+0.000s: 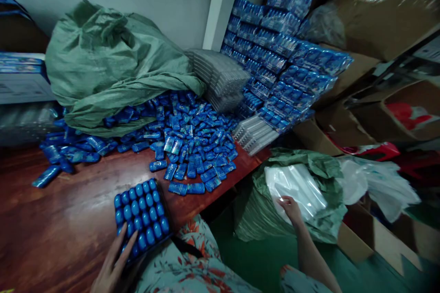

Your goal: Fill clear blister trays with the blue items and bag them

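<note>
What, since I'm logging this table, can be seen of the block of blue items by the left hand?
The block of blue items shows glossy, rounded tops in neat rows; they look plastic. Its side looks dark. It lies at the near edge of the reddish table. The left hand has fingers on its near end. Its underside is hidden.

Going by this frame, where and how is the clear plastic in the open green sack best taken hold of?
Probably by the edge of the clear plastic nearest the table, pinched between thumb and fingertips, coming from the table side. The plastic looks thin and flat, and that edge lies uncovered in the open green sack, with the right hand at it.
</note>
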Demonstrator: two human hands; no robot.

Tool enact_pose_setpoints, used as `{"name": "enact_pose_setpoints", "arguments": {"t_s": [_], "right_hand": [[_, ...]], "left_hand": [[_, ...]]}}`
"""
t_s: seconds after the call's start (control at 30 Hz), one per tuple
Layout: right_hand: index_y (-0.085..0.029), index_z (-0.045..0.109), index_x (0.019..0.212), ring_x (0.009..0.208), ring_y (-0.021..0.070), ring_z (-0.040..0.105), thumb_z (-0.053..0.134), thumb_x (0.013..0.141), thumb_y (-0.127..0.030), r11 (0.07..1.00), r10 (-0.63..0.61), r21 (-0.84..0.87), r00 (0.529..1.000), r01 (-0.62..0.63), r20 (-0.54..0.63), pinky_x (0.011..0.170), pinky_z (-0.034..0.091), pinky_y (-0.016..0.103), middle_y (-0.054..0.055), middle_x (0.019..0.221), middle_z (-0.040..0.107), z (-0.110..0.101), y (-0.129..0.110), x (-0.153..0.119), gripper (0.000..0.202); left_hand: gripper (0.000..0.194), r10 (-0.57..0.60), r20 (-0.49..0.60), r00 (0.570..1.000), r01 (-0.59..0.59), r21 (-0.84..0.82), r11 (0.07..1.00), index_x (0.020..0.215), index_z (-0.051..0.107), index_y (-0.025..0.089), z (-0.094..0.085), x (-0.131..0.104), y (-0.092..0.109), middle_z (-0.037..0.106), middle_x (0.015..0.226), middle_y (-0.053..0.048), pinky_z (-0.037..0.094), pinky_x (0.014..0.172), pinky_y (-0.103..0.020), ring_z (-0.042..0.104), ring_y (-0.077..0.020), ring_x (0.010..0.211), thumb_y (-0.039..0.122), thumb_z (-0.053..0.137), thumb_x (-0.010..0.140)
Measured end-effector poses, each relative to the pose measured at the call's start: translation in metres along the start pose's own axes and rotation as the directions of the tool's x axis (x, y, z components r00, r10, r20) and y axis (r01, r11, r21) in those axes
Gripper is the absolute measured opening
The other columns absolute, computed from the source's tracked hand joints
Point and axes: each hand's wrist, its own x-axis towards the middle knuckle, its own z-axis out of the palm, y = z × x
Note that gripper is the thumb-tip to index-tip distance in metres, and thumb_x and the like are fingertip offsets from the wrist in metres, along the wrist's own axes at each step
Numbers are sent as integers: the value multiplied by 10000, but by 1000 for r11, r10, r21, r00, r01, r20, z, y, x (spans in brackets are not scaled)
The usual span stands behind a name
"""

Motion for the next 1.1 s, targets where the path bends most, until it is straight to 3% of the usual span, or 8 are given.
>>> {"name": "enact_pose_setpoints", "arguments": {"t_s": [0.1,0.23,0.33,0.47,0.6,0.8,0.97,1.1], "right_hand": [[-179,635,669,626,258,618,441,700,-537,998,53,30,999,-53,-6,549,451,339,116,667,672,12,15,-8,409],[-167,664,720,729,292,624,378,728,-570,996,55,73,998,-54,-15,619,452,363,147,752,690,8,16,1,495],[-146,672,796,809,306,615,358,753,-584,995,55,86,998,-52,-29,688,445,376,172,818,688,1,9,15,540],[-112,645,903,909,328,575,405,736,-637,992,121,50,990,-117,-76,740,428,406,222,947,644,0,5,30,601],[-118,621,931,920,339,552,521,668,-628,982,191,30,974,-189,-123,740,416,424,230,974,613,11,4,28,584],[-170,573,670,712,273,551,321,782,-550,984,134,141,978,-112,-157,654,401,372,137,659,603,6,-13,28,470],[-201,476,628,635,232,496,235,785,-595,970,48,244,980,0,-194,600,373,348,72,555,509,-27,-61,38,488],[-207,480,615,534,145,440,408,738,-635,888,-296,384,953,254,55,532,360,260,-11,536,476,-45,-163,0,452]], "left_hand": [[658,-12,-34,999,15,98,995,1396,235,432,-7,15,-3,391,1425,15,536,875,-392,542,-265,1153,369,522,808],[754,-99,-147,984,127,196,972,1443,151,323,-18,39,5,295,1476,-65,473,905,-528,482,-357,1192,468,525,805],[682,23,-193,981,11,172,985,1437,166,343,-15,63,26,294,1477,-45,375,1004,-528,413,-330,1257,398,493,841],[652,160,-58,985,-144,222,964,1411,280,318,12,102,58,313,1469,-56,177,1091,-563,278,-326,1340,403,532,815],[517,129,44,991,-136,350,927,1300,482,239,33,123,62,341,1451,-89,18,1057,-650,164,-355,1373,359,528,799],[412,156,149,976,-206,435,876,1186,594,227,16,99,40,403,1416,-81,41,1074,-611,191,-334,1370,314,509,792],[628,150,87,985,-173,443,880,1381,362,219,5,81,33,327,1454,-129,28,1049,-644,135,-361,1378,430,508,809],[815,248,-18,969,-224,369,902,1455,61,159,-5,107,61,181,1492,-205,130,1062,-601,119,-342,1386,457,500,837]]}}
